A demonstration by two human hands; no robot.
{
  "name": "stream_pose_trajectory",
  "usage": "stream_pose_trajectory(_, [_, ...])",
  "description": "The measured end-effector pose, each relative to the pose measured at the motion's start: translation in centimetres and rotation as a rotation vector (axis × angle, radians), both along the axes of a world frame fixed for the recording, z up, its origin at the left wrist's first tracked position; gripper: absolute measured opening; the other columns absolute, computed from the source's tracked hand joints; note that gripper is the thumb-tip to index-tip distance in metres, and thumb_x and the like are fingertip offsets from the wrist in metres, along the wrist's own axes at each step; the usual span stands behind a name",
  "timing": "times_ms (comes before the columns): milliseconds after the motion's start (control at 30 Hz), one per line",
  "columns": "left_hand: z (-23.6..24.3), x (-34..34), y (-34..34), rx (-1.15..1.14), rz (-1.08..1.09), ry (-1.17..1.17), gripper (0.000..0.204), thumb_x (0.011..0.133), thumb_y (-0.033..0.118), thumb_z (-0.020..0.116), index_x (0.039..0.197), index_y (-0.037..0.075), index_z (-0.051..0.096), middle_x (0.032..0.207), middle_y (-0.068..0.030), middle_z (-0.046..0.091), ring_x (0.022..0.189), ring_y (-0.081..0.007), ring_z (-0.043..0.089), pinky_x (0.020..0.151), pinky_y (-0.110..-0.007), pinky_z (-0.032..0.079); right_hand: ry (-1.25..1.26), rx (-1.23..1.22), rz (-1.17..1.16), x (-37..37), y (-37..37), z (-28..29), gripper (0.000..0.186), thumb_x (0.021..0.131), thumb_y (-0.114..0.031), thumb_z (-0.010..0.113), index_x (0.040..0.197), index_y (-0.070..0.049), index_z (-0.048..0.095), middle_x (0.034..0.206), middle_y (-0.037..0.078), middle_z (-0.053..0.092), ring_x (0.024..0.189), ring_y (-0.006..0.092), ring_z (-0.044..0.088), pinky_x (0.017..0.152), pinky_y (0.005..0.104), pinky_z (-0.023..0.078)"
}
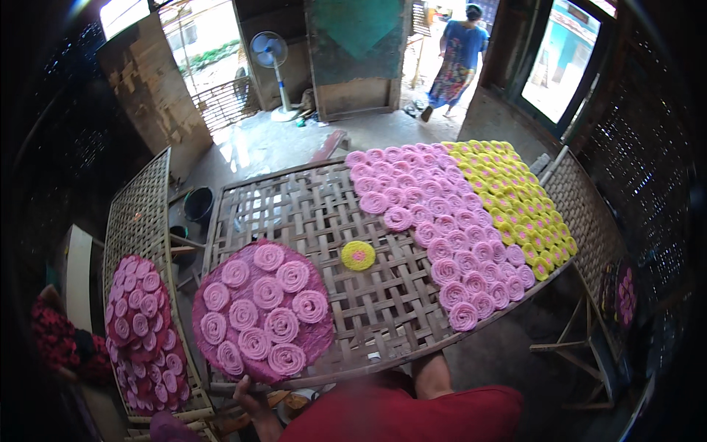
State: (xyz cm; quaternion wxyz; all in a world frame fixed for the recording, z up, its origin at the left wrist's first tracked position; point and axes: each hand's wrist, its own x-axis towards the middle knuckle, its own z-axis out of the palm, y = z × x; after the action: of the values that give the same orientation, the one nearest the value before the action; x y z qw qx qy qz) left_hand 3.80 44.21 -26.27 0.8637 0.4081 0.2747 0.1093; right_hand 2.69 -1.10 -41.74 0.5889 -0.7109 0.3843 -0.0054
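A large woven bamboo tray (pixel 294 195) spreads out before me. At its near left edge is my left hand (pixel 254 404), with its fingers closed on the rim beside a round dark-pink sheet (pixel 315 352). Light-pink rosette-shaped pieces (pixel 243 314) sit in rows on that sheet. My right forearm (pixel 431 374) goes beneath the near edge, and my right hand is hidden there. One yellow rosette with a pink centre (pixel 359 255) lies alone mid-tray. Many pink rosettes (pixel 437 208) cover the right part, with yellow ones (pixel 507 193) at the far right.
To the left leans another woven rack (pixel 140 199) with pink rosettes (pixel 135 300) on dark-pink sheets. A black bucket (pixel 198 204) stands behind it. Ahead are a standing fan (pixel 269 51) and a person (pixel 458 62) at the doorway. Another woven panel (pixel 589 214) and a wooden stand (pixel 589 353) are right.
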Motion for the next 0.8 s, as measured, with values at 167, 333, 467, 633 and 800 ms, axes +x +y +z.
stream_pose_trajectory(167, [-1.1,1.2,0.8,-0.036,-0.058,-0.054,0.046,0.075,0.022,0.069,0.118,0.005,0.064,0.109,-0.0054,0.065,0.098,-0.0241,0.063,0.089,-0.040,0.048,-0.086,0.235,-0.064,4.7,0.1,3.1,0.040,0.101,-0.042,0.062,0.119,-0.007,0.074,0.113,0.010,0.074,0.114,0.0226,0.066,0.097,0.0419,0.053])
stream_pose_trajectory(333, [-1.9,1.9,0.7,-0.136,-0.085,0.048,0.043,0.075,0.019,0.070,0.116,0.008,0.064,0.102,-0.0037,0.067,0.091,-0.0224,0.064,0.085,-0.039,0.050,0.063,0.449,0.166,1.3,4.7,8.4,0.042,0.101,-0.042,0.063,0.120,-0.007,0.074,0.113,0.011,0.074,0.114,0.0228,0.066,0.097,0.0420,0.053])
stream_pose_trajectory(467, [-2.6,1.8,0.4,-0.153,-0.145,-0.004,0.035,0.080,0.012,0.073,0.114,0.007,0.066,0.103,-0.0052,0.069,0.094,-0.0232,0.067,0.086,-0.041,0.053,0.260,0.340,0.661,-1.1,6.2,16.5,0.043,0.102,-0.042,0.063,0.121,-0.006,0.074,0.114,0.011,0.074,0.115,0.0229,0.066,0.097,0.0421,0.053])
stream_pose_trajectory(633, [-3.8,0.7,0.8,-0.051,-0.192,0.171,0.025,0.086,0.018,0.076,0.104,0.002,0.070,0.093,-0.0126,0.074,0.081,-0.0287,0.073,0.072,-0.046,0.061,-0.068,0.127,0.961,5.4,5.7,23.3,0.039,0.102,-0.030,0.063,0.131,-0.004,0.067,0.111,0.011,0.075,0.100,0.0199,0.070,0.089,0.0351,0.055])
stream_pose_trajectory(800, [-4.2,-0.6,0.1,-0.080,-0.202,0.039,0.029,0.089,0.028,0.071,0.102,0.003,0.069,0.091,-0.0138,0.074,0.080,-0.0296,0.074,0.067,-0.047,0.064,-0.534,-0.870,0.581,19.5,7.4,20.7,0.044,0.094,-0.023,0.069,0.130,0.001,0.064,0.129,0.017,0.067,0.124,0.0323,0.061,0.106,0.0428,0.047])
